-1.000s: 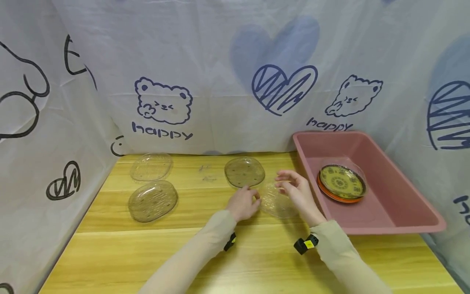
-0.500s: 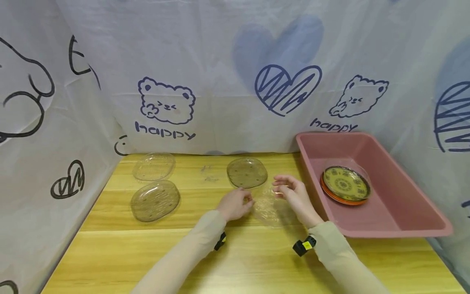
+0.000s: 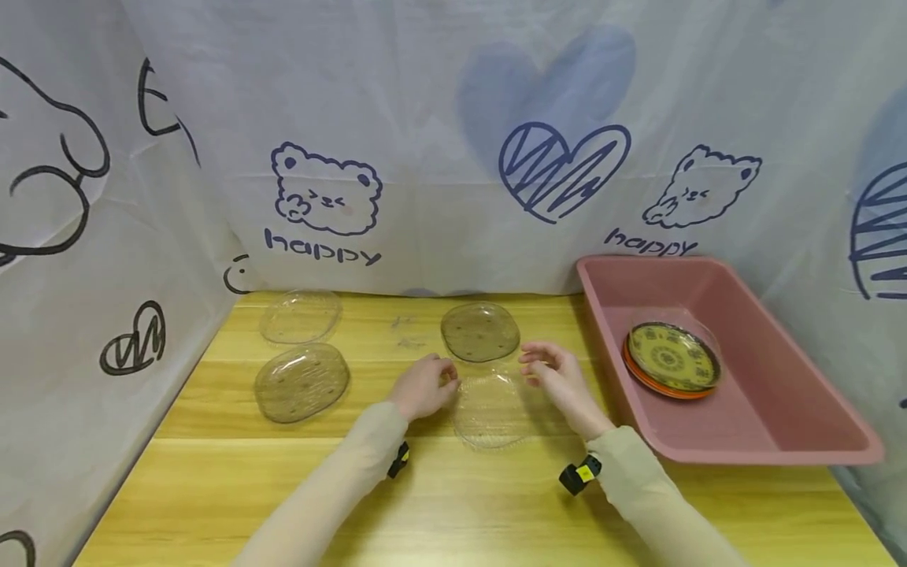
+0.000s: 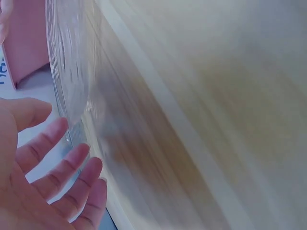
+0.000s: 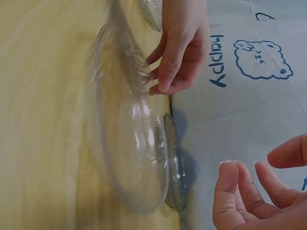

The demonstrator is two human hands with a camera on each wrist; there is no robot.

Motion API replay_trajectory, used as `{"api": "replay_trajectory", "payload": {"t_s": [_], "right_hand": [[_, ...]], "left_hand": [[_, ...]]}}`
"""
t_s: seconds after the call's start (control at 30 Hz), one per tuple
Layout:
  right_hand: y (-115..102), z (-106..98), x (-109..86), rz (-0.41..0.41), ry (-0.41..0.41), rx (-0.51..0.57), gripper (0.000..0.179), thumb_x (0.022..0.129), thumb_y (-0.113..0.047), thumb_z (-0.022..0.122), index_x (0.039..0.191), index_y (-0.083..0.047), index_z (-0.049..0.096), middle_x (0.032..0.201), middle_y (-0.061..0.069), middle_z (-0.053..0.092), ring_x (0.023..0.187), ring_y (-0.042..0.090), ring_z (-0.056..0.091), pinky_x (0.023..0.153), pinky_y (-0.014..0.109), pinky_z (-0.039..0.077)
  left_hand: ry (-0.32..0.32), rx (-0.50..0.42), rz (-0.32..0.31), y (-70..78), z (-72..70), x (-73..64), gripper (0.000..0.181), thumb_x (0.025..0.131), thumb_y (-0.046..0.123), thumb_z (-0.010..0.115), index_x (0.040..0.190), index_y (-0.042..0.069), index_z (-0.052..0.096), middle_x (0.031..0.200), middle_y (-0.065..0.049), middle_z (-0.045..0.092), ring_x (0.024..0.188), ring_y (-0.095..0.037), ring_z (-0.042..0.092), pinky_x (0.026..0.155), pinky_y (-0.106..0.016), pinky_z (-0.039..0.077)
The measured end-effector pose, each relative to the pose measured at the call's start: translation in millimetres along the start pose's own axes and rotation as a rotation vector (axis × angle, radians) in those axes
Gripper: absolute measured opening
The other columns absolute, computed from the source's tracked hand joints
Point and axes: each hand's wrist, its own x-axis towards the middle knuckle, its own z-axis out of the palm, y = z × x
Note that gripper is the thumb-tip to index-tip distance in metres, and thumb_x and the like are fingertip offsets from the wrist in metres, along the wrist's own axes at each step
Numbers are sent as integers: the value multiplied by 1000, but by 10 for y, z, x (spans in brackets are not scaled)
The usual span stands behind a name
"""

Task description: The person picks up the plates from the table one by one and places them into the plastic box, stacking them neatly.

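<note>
A clear oval plate with a ribbed surface is on the wooden table between my hands. My left hand is at its left edge, fingers loosely bent; in the left wrist view, the fingertips come close to the rim with nothing pinched. My right hand hovers just right of the plate, its fingers softly curved around air, and in the right wrist view a gap separates it from the clear plate. Right behind lies a smoky grey plate.
On the left lie another clear plate and a second smoky plate. A pink tub on the right holds a stack of plates, a yellow patterned one over orange. Printed white cloth encloses the table's back and sides.
The clear plate between my hands has shifted left and nearer to me. My left hand has drawn away leftward, while the right has moved only slightly. The camera view has drifted a little.
</note>
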Motion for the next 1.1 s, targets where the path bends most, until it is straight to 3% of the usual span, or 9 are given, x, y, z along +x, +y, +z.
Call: {"api": "replay_trajectory", "payload": {"t_s": [0.17,0.3,0.43,0.67,0.8,0.93,1.1], "right_hand": [[69,33,-3,2,7,-4,37,93,7,45,127,9,57,120,33,61,88,13,64,80,25,58],[102,54,10,16,6,-14,36,94,6,44,128,9,57,119,31,62,88,14,63,82,29,58],[129,67,23,38,3,-20,37,94,5,44,129,9,55,120,31,61,89,17,64,84,33,59],[194,107,61,81,3,-22,39,93,4,46,131,10,54,117,30,62,88,19,66,81,31,58],[213,119,72,96,2,-18,39,94,3,46,132,8,54,117,28,62,89,20,66,82,32,58],[215,117,59,111,-9,-17,40,95,2,46,134,7,52,119,28,62,91,21,65,83,32,58],[223,106,40,135,-27,-12,40,96,0,46,135,5,51,121,27,62,94,22,65,87,35,58]], "left_hand": [[36,-9,-55,-64,-41,-32,23,99,24,63,117,9,67,114,-12,67,97,-27,66,85,-43,57],[28,-32,-120,-82,-83,-72,37,99,23,63,132,9,58,120,-14,63,88,-24,63,78,-41,56],[6,-18,-168,-61,-101,-83,43,99,26,64,136,8,54,124,-17,62,81,-24,61,73,-41,56],[-85,66,-240,-42,-72,-52,51,95,42,68,124,1,58,111,-16,67,95,-30,67,81,-44,59],[-142,60,-273,4,-95,-47,44,94,43,69,107,2,62,94,-10,68,81,-23,65,69,-36,57],[-172,38,-282,51,-110,-49,34,97,37,67,80,8,60,73,-2,58,63,-16,52,56,-27,45],[-172,32,-275,80,-94,-58,30,99,32,65,80,9,59,72,-1,57,60,-13,49,55,-25,42]]}}
